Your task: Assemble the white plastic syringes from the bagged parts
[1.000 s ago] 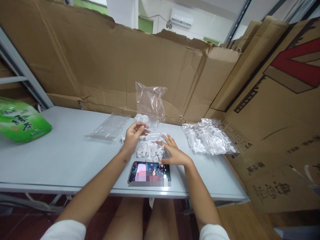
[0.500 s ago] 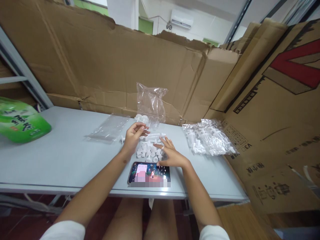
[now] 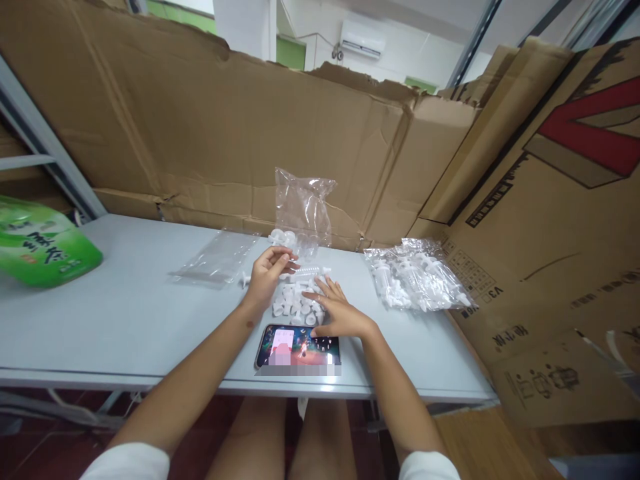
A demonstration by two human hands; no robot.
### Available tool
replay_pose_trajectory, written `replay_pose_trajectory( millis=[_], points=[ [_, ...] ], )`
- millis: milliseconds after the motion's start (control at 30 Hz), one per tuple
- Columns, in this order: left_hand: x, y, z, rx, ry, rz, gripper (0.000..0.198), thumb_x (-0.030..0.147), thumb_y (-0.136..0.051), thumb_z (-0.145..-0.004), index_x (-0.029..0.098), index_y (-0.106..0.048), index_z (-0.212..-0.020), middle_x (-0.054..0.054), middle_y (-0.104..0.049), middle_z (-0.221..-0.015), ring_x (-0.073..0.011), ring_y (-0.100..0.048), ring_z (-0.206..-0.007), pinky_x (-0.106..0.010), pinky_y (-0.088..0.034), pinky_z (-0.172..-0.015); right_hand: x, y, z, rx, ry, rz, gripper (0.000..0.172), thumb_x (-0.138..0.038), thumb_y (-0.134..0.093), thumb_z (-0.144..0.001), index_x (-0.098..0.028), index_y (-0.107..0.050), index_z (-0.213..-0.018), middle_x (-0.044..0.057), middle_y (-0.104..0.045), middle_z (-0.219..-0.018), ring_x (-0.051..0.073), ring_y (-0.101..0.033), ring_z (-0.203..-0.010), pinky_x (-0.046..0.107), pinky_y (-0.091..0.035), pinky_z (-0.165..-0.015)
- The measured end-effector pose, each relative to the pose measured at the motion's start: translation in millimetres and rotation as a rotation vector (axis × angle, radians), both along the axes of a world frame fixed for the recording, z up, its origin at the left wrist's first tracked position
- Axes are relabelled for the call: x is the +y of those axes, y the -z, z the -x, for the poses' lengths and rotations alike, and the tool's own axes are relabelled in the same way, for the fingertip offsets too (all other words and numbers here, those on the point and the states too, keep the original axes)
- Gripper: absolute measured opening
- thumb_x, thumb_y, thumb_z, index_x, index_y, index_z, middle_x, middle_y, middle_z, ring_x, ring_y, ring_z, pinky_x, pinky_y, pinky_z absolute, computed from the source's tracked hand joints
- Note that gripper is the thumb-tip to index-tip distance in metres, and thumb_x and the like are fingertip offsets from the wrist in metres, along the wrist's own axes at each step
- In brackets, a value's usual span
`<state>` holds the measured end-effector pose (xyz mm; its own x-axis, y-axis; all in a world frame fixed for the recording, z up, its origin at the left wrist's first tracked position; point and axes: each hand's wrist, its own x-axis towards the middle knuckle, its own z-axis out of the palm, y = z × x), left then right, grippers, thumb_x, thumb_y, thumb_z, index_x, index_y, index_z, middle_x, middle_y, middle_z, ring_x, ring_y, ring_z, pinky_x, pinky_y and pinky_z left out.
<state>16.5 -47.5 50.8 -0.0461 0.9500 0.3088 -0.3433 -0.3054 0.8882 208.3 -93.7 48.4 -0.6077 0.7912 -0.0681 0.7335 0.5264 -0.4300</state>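
A phone (image 3: 299, 346) lies face up near the table's front edge, its screen lit with a colourful picture and its lower part blurred out. Over its upper right corner is my right hand (image 3: 343, 312), open with the fingers spread, the thumb at the screen. Those fingers reach over a pile of small white plastic caps (image 3: 295, 303). My left hand (image 3: 270, 273) is left of the pile, thumb and fingers drawn together; anything between them is too small to make out. A white ribbed plastic tube (image 3: 307, 272) lies between the hands, behind the caps.
Behind the hands stands a clear plastic bag (image 3: 303, 207) with white round parts (image 3: 283, 237) by it. A flat clear bag (image 3: 217, 257) lies left, filled bags of white parts (image 3: 420, 277) right. A green pouch (image 3: 47, 243) is far left; cardboard (image 3: 250, 133) walls the back.
My right hand has shifted slightly left, its thumb moving a little over the phone screen. My left hand stays in place.
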Motion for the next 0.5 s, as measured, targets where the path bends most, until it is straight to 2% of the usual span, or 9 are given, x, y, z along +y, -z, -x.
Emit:
replay_pose_trajectory(
  millis=[500],
  points=[
    [0.4,0.6,-0.4,-0.009,0.008,0.02,0.024,0.033,-0.063,-0.069,0.017,-0.055,-0.084,-0.002,-0.062,-0.077,-0.0136,-0.062,-0.062,-0.025,-0.047,-0.059,-1.3,-0.4,2.4,-0.013,-0.009,0.022,0.09,-0.049,-0.068,-0.058,-0.026,-0.028,-0.135,0.011,-0.001,-0.148,0.029,0.016,-0.133,0.05,0.003,-0.105]
  ],
)
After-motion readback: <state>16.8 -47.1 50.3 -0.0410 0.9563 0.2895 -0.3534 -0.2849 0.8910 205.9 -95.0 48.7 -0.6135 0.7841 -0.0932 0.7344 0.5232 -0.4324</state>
